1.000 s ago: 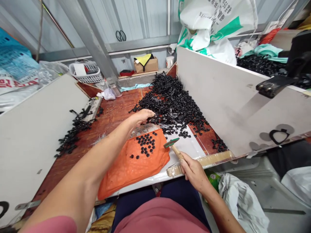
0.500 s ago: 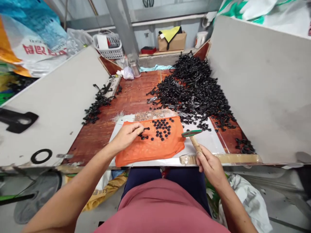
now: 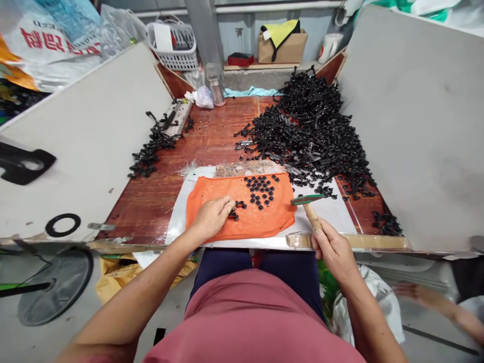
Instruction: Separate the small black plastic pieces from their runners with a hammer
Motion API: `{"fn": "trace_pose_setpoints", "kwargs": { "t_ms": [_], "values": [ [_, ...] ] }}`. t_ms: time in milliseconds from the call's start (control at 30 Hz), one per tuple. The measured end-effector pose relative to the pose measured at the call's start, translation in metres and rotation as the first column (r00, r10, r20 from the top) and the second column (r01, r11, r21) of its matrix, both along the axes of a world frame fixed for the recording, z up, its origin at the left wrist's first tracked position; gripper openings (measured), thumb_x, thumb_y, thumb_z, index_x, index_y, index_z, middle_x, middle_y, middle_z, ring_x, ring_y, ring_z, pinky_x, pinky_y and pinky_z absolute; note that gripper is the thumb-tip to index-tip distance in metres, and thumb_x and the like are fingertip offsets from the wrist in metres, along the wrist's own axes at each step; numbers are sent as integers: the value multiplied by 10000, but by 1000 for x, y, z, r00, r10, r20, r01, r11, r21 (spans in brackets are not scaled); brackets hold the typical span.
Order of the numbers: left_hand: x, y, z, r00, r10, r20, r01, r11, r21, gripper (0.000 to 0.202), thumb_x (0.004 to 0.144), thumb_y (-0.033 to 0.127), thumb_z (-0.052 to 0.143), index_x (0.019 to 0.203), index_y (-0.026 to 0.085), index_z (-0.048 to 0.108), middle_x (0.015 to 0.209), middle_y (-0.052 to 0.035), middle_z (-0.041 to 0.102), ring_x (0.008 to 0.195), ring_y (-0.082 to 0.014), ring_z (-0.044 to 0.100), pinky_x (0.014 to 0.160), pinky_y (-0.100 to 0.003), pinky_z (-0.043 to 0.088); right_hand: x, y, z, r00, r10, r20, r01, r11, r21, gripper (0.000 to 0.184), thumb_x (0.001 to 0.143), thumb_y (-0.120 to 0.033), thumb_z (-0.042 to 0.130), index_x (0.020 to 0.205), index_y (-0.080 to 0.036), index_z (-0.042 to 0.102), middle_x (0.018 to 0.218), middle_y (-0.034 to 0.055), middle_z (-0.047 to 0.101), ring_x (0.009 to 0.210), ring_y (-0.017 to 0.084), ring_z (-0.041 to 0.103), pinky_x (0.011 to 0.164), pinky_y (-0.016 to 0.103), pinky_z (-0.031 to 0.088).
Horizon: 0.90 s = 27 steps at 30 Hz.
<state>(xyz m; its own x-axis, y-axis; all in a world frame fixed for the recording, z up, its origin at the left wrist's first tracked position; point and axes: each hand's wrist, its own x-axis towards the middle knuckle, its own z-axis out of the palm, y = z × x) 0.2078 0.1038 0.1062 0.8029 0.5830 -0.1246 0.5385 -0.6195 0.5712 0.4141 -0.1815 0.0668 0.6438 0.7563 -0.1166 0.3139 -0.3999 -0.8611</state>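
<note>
My left hand is closed, thumb and fingers pinched on small black plastic parts with round ends, low over an orange cloth. Its fingertips partly hide these parts. Several loose black discs lie on the cloth to the right of this hand. My right hand is wrapped round the wooden handle of a hammer with a green head. The hammer head is raised near the cloth's right edge, apart from the discs.
A big heap of black parts fills the bench's back right, a smaller pile its left. Grey boards wall both sides. A basket and a steel flask stand behind. Another person's blurred arm shows lower right.
My left hand has come down and nearer to me over the cloth, still pinching black parts. My right hand keeps the hammer raised. The view has shifted, and another person's arm has appeared at right.
</note>
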Motion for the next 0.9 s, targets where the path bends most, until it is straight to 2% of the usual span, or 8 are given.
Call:
{"fn": "trace_pose_setpoints", "kwargs": {
  "t_ms": [200, 400, 500, 567, 667, 800, 900],
  "values": [
    [3, -2, 2, 996, -10, -90, 14, 999, 43, 296, 995, 350, 387, 756, 235, 520, 745, -23, 645, 735, -204, 611, 661, -285, 356, -1, 0, 0, 1000, 6, -3, -6, 1000, -8, 381, 1054, -509, 412, 1179, -216, 620, 652, -49, 538, 485, 123, 546, 520, 237, 445],
    [3, -3, 2, 995, -1, -102, 5, 999, 43, 281, 990, 350, 427, 819, 232, 616, 803, -35, 716, 781, -214, 656, 688, -283, 377, 0, 1, 1, 999, 21, 39, -19, 999, -50, 476, 1059, -509, 403, 1396, -226, 584, 643, -54, 538, 466, 131, 540, 512, 242, 454],
    [2, -4, 1, 997, 12, -77, -10, 999, 33, 271, 981, 355, 453, 823, 229, 633, 795, -37, 728, 773, -216, 662, 686, -286, 371, -4, 8, 13, 977, 71, 202, -51, 993, -102, 494, 1058, -476, 421, 1459, -236, 581, 687, -14, 643, 535, 155, 606, 560, 255, 479],
    [2, -5, 0, 998, 15, -65, -11, 999, 49, 278, 982, 367, 463, 817, 228, 638, 783, -39, 727, 754, -216, 655, 675, -290, 358, -11, 16, 25, 942, 133, 309, -102, 988, -115, 497, 1058, -439, 429, 1488, -236, 572, 866, 51, 761, 682, 192, 700, 648, 278, 519],
    [3, -6, -1, 998, 11, -64, -5, 997, 83, 292, 989, 374, 463, 810, 228, 641, 796, -46, 734, 758, -215, 655, 662, -293, 342, -23, 35, 43, 889, 249, 385, -209, 967, -143, 501, 1061, -394, 424, 1521, -241, 548, 1105, 108, 795, 869, 248, 764, 751, 318, 557],
    [3, -8, 0, 996, 11, -84, -4, 996, 92, 300, 1002, 359, 455, 809, 221, 639, 822, -55, 751, 784, -217, 670, 659, -295, 333, -37, 59, 56, 828, 325, 456, -275, 946, -174, 535, 1066, -361, 410, 1593, -277, 449, 1046, 91, 809, 851, 263, 778, 739, 339, 579],
    [4, -8, 1, 996, 13, -87, -4, 995, 104, 305, 1006, 352, 457, 802, 221, 642, 843, -59, 763, 793, -219, 671, 658, -298, 327, -44, 73, 58, 795, 348, 498, -318, 937, -147, 556, 1072, -315, 401, 1627, -329, 374, 1057, 61, 805, 877, 232, 769, 802, 334, 592]
  ]
}}
